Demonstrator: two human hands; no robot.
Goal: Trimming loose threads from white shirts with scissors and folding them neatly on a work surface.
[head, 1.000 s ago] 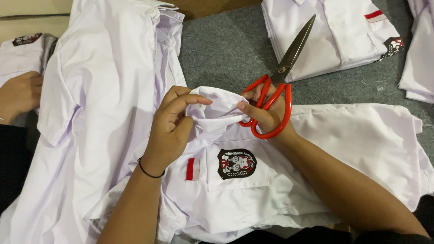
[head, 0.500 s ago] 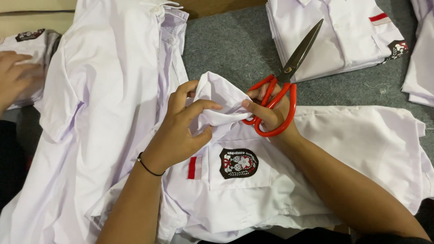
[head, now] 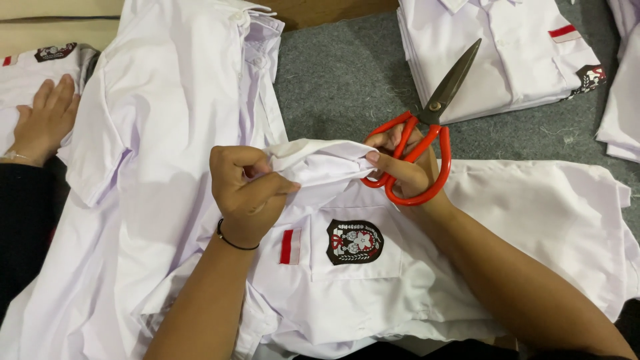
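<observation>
White shirt (head: 373, 293) lies nearest, spread flat, with a dark crest patch (head: 355, 241) and a red-and-white strip (head: 289, 247) on its chest. Left hand (head: 247, 190): fingers closed, pinching a raised fold of that shirt. Right hand (head: 403, 170): fingers curled through the red handles of the scissors (head: 427, 133), also gripping the fold; blades shut, pointing away. Beyond, a folded shirt stack (head: 493, 53) rests on the grey worktop (head: 340, 87). Far left, another person's hand (head: 43, 120) rests on a shirt.
</observation>
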